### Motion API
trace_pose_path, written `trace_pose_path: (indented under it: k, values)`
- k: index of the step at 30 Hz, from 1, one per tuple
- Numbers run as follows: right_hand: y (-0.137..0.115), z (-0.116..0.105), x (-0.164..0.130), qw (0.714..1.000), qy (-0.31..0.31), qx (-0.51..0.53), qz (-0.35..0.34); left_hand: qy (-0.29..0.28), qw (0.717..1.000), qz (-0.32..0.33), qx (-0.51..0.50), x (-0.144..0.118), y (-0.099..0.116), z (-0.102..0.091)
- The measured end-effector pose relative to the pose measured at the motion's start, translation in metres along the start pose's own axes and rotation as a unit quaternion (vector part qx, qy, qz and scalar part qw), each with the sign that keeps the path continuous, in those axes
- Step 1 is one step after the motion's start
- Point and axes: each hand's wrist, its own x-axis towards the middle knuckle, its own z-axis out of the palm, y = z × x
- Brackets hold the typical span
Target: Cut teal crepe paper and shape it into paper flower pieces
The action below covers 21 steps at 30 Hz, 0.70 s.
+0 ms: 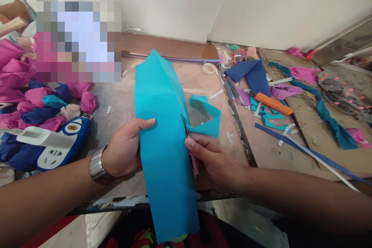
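Observation:
A long sheet of turquoise crepe paper (pixel 165 155) runs from above the table down over its front edge. My left hand (pixel 124 147) grips its left side, thumb on top and fingers hidden underneath. In my right hand (pixel 210 159) is a pair of scissors (pixel 192 159), closed in by the fingers, its dark blade at the sheet's right edge. From the blade, a narrow turquoise strip (pixel 213 118) curls away to the right, partly cut off the sheet. A metal-band watch is on my left wrist.
Pink and blue crumpled paper flowers (pixel 31 100) crowd the left, beside a blue-and-white power strip (pixel 64 145) with a white plug. On the right lie an orange utility knife (pixel 273 103), a tape roll (pixel 209 68), folded dark blue paper (pixel 251 75) and scraps.

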Motion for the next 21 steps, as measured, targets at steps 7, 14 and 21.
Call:
trace_pose_path:
  k: [7,14,21]
  values:
    - [-0.0026,-0.0003,-0.0028,0.999,0.003,-0.034,0.011,-0.053,0.998,0.016,-0.020,0.0029,0.0052,-0.0008]
    - [0.0020,-0.0041,0.0006,1.000,-0.004,-0.018,-0.024,-0.036,0.999,-0.017,-0.019,0.0050,-0.0002,-0.0052]
    - [-0.0006,-0.0046,0.0026,0.999,0.001,-0.019,-0.028,-0.056,0.998,-0.018,-0.003,0.0004,-0.0006,-0.0006]
